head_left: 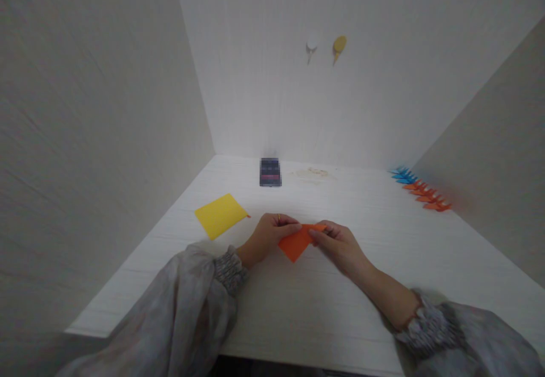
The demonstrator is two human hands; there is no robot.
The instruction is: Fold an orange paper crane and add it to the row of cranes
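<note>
Between my two hands is a folded piece of orange paper (294, 246), held just above the table with one corner pointing down toward me. My left hand (271, 232) pinches its upper left part between thumb and fingers; a ring shows on one finger. At the upper right edge, my right hand (338, 242) grips the paper with thumb on the near side. Parts of the paper behind the fingers are hidden. Left of my left hand lies a yellow sheet of paper (220, 216), with a tiny bit of orange at its right corner.
A dark pixelated object (270, 172) stands near the back wall. Along the right wall runs a row of folded blue paper pieces (403, 175) and folded orange paper pieces (428, 196). A white hook (311, 45) and a yellow hook (339, 45) are on the wall. The white table (289, 320) has walls on three sides.
</note>
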